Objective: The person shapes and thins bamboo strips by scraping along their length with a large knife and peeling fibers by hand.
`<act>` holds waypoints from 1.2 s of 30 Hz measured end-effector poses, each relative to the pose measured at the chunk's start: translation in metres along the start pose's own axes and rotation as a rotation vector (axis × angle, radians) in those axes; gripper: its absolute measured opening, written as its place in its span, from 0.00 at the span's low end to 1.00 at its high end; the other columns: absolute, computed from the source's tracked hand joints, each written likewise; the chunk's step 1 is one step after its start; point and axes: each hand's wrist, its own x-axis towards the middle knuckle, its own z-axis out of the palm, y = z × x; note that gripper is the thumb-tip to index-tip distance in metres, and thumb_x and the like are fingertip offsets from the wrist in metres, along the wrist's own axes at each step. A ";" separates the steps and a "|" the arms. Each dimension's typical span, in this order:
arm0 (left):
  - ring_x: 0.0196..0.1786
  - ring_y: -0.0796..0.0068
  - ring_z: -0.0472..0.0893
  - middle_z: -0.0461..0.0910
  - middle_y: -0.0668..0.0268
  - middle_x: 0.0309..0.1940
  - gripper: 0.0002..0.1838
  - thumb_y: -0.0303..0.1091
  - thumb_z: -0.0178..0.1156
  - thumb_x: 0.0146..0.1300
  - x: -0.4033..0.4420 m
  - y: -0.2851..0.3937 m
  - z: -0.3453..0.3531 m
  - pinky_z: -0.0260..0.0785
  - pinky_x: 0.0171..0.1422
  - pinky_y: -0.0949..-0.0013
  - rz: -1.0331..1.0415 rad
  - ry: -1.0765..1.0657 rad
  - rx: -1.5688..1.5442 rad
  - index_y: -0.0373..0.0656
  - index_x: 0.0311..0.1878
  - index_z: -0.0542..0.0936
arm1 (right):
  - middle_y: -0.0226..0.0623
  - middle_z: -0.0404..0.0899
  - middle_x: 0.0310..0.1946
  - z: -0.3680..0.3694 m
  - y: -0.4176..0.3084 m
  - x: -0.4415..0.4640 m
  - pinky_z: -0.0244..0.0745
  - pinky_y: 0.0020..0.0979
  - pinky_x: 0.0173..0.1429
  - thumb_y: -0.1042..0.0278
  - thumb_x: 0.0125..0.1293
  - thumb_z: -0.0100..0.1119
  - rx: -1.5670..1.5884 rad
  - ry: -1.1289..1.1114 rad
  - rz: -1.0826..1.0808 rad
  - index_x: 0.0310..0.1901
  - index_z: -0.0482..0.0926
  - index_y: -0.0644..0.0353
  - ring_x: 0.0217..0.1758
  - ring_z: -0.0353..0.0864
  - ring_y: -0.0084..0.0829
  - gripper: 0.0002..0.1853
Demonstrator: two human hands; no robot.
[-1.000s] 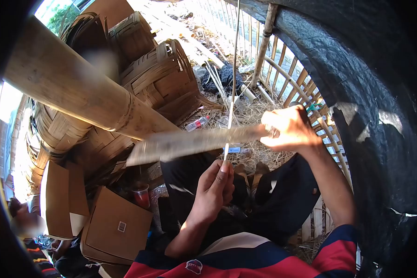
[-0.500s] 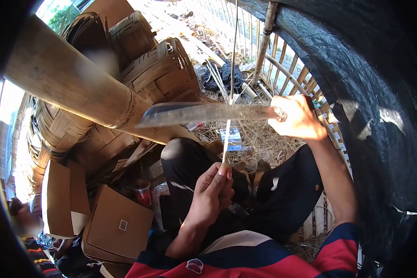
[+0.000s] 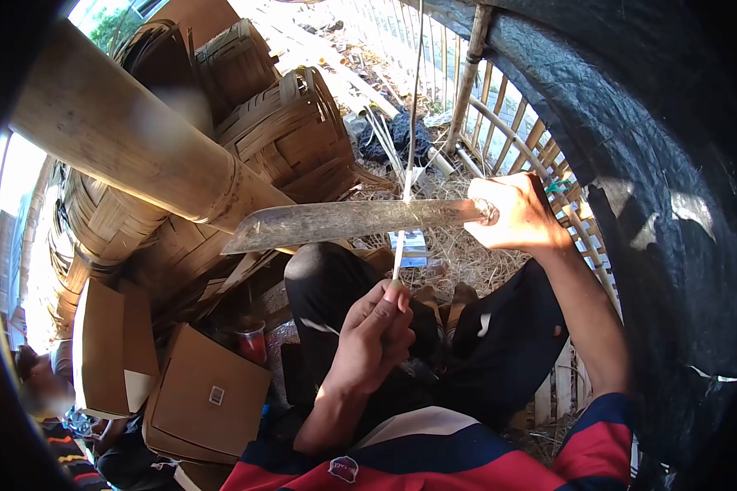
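Observation:
My right hand (image 3: 517,214) is closed around the handle of a machete (image 3: 327,226). The long worn blade reaches left across the view, its broad flat face showing. My left hand (image 3: 373,335) pinches the near end of a thin bamboo strip (image 3: 410,155) between thumb and fingers. From there the strip runs away from me, up past the top edge of the view. It passes the blade near its middle; whether the edge bites into the strip, I cannot tell.
A thick bamboo pole (image 3: 139,135) slants in from the left, near the blade's tip. Woven bamboo baskets (image 3: 282,123) and cardboard boxes (image 3: 205,393) stand at left, with a person (image 3: 45,380) beyond. Dark plastic sheeting (image 3: 655,204) and a bamboo fence (image 3: 508,131) close the right side.
The machete has come down toward me along the strip, and its blade has turned to show more of its flat face. My left hand has shifted slightly up.

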 end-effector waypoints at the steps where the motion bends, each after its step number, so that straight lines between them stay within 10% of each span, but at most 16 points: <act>1: 0.15 0.90 0.49 0.51 0.79 0.17 0.09 0.39 0.45 0.75 0.001 0.000 -0.001 0.38 0.14 0.80 -0.029 -0.044 -0.076 0.46 0.39 0.68 | 0.37 0.75 0.19 -0.002 0.001 0.000 0.73 0.36 0.28 0.68 0.41 0.67 0.004 -0.013 0.006 0.26 0.77 0.56 0.21 0.78 0.40 0.09; 8: 0.16 0.88 0.49 0.52 0.78 0.18 0.08 0.39 0.47 0.74 0.002 -0.006 -0.011 0.37 0.16 0.81 -0.174 -0.015 -0.256 0.47 0.41 0.67 | 0.35 0.75 0.17 0.007 -0.032 -0.004 0.71 0.37 0.24 0.63 0.40 0.65 0.073 -0.026 -0.235 0.24 0.74 0.53 0.18 0.76 0.40 0.10; 19: 0.14 0.91 0.44 0.50 0.77 0.17 0.08 0.36 0.48 0.73 -0.014 -0.010 -0.011 0.34 0.13 0.82 -0.105 -0.206 -0.323 0.42 0.40 0.64 | 0.44 0.74 0.17 -0.020 0.019 0.006 0.71 0.34 0.26 0.68 0.48 0.66 0.123 0.009 0.149 0.27 0.74 0.62 0.19 0.75 0.39 0.11; 28: 0.14 0.90 0.47 0.50 0.77 0.17 0.08 0.37 0.48 0.73 -0.005 -0.008 -0.004 0.36 0.14 0.82 -0.098 -0.136 -0.300 0.43 0.40 0.66 | 0.34 0.73 0.17 0.001 -0.027 0.000 0.70 0.35 0.25 0.66 0.36 0.65 0.051 -0.020 -0.262 0.24 0.75 0.55 0.20 0.77 0.39 0.11; 36: 0.13 0.90 0.46 0.50 0.77 0.16 0.09 0.37 0.49 0.73 -0.011 -0.009 -0.008 0.36 0.13 0.81 -0.091 -0.173 -0.270 0.43 0.40 0.66 | 0.35 0.76 0.18 -0.006 0.007 0.004 0.73 0.37 0.26 0.63 0.38 0.66 -0.001 0.021 -0.045 0.25 0.76 0.52 0.21 0.79 0.39 0.11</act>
